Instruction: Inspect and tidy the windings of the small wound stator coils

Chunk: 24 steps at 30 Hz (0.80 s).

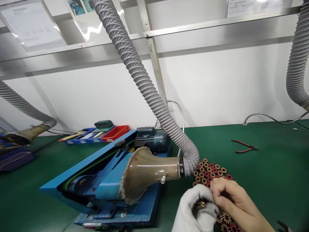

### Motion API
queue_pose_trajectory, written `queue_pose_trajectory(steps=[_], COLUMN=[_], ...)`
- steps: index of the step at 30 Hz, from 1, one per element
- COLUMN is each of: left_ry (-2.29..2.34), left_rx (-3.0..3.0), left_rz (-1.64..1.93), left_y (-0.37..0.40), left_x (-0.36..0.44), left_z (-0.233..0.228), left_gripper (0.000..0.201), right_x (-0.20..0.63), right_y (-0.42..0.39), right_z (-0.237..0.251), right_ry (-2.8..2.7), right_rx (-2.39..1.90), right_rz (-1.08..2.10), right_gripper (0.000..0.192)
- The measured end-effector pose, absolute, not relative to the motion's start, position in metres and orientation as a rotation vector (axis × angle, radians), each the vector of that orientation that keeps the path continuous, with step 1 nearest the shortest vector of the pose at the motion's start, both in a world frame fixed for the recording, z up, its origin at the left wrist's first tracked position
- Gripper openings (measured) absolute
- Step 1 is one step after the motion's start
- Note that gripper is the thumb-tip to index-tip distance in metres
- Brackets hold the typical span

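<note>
My left hand (pixel 196 209), in a white glove, is curled closed around a small copper-wound core (pixel 202 204), of which only a bit shows inside the curled fingers. My bare right hand (pixel 231 196) presses against the glove's fingertips with thumb and forefinger pinched; whatever lies between them is hidden. Under and behind both hands lies a pile of small round copper-wound cores (pixel 205 172), some copper and black, others red. More of these cores (pixel 226 218) show below my right wrist.
A blue belt machine (pixel 108 187) with a motor (pixel 154 140) stands left of my hands. Its funnel hood (pixel 147 174) joins a grey hose (pixel 145 83). Red-handled pliers (pixel 245 146) lie at right, a dark tool tip (pixel 282 225) lower right. Bins (pixel 116 132) stand behind.
</note>
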State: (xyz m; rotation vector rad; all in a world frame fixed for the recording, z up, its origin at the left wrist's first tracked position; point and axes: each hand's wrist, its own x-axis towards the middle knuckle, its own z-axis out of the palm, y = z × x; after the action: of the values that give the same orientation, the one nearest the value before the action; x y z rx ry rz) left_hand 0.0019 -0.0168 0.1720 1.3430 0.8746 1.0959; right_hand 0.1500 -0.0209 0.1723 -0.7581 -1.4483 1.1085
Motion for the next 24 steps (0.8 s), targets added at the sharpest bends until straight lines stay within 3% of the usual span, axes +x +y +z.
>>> queue_pose_trajectory(steps=[4,10,15,18,21,24], left_ry=[0.822,0.905,0.919,0.830,0.776,0.746], left_rx=[1.314,1.257,1.332,1.394,1.414,1.372], left_rz=[1.005,0.962,1.038,0.978,0.893,0.833], left_y=[-0.015,-0.013,-0.017,-0.015,-0.013,-0.014], left_x=[0.002,0.007,0.001,-0.005,-0.005,0.001], left_z=[0.183,0.186,0.186,0.184,0.181,0.178], left_gripper=[0.012,0.004,0.007,0.009,0.012,0.015], right_x=[0.161,0.211,0.260,0.293,0.320,0.336], right_y=[-0.020,-0.030,-0.048,-0.075,-0.109,-0.135], right_z=[0.176,0.198,0.201,0.158,0.090,0.033], right_ry=[-1.007,-1.166,-1.548,-1.645,-1.653,-1.597], right_rx=[-0.532,-0.809,-1.535,-1.857,-2.132,-2.311], right_rz=[1.280,0.790,0.257,0.249,0.148,-0.049], right_gripper=[0.026,0.016,0.019,0.027,0.060,0.058])
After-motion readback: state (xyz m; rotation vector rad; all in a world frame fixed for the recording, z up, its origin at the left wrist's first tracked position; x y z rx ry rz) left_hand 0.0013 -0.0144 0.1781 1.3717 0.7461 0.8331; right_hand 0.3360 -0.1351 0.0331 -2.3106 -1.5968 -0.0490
